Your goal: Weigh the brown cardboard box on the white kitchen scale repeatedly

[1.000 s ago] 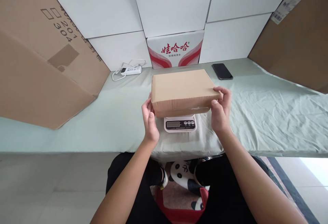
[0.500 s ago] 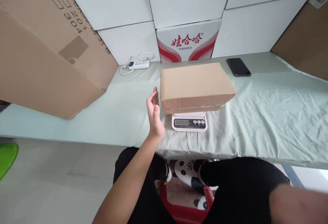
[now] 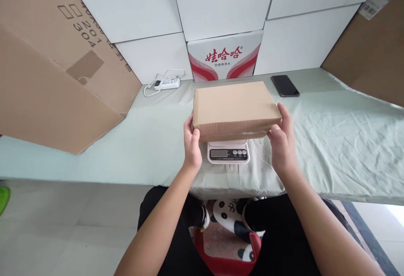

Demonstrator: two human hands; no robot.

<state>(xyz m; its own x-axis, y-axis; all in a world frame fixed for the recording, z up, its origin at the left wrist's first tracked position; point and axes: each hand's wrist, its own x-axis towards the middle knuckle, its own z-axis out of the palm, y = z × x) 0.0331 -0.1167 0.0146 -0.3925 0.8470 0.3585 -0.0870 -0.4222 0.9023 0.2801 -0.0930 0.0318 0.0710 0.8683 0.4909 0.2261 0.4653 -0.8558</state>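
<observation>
A closed brown cardboard box (image 3: 235,104) sits over a white digital kitchen scale (image 3: 228,154), hiding most of its top. Whether the box still rests on the scale I cannot tell. My left hand (image 3: 192,143) grips the box's left end, thumb at the near corner and fingers along the side. Around the right end, my right hand (image 3: 282,139) holds the other near corner, its thumb on the front face. The scale's display and buttons show in front of the box.
Behind stands a white-and-red carton (image 3: 224,55) against white boxes. A black phone (image 3: 285,86) lies at the back right, a white power strip with cable (image 3: 167,83) at the back left. Large cardboard boxes flank the cloth-covered table (image 3: 126,158) at left (image 3: 41,78) and right (image 3: 372,57).
My right hand has come in from the lower right and taken hold of the box's right end. My left hand has closed onto the left end. The view has shifted slightly.
</observation>
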